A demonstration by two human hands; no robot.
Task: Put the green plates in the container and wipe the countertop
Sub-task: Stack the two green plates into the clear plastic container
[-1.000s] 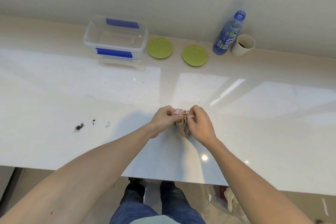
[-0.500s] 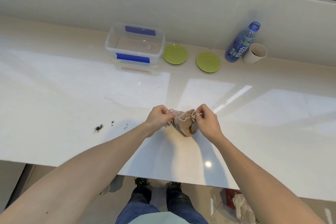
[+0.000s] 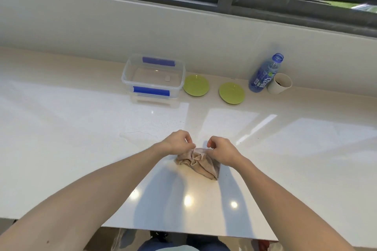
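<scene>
Now the cloth [image 3: 199,162] is lying on the counter [image 3: 81,128], where a second ago both hands were holding it bunched up above the surface and, half a second ago, starting to pull it apart. The left hand [image 3: 177,144] and right hand [image 3: 221,152] are working at its far edge, fingers curled and pinching the fabric, drawing it outward. The view is also tilting up: the window is now showing, and the dark crumbs seen on the left earlier are no longer in frame.

Reading of this: the person is spreading or refolding the cloth, getting it ready for wiping. Neither half of the task looks begun yet.

The cloth is beige-pink, soft and crumpled, gathering into a knot of folds at its middle, with a flatter triangular flap trailing toward the near right. It is sitting near the front of the counter, well apart from everything at the back.

A faint wet patch [image 3: 138,135] is showing just beyond the left hand, likely one thing to be wiped.

Both green plates are still waiting on the counter: the left plate [image 3: 196,85] just beside the container [image 3: 153,76], the right plate [image 3: 232,93] a little further along. The container is open and holding no plates. A blue bottle [image 3: 265,73] and a paper cup [image 3: 279,83] are standing touching at the far right.
</scene>
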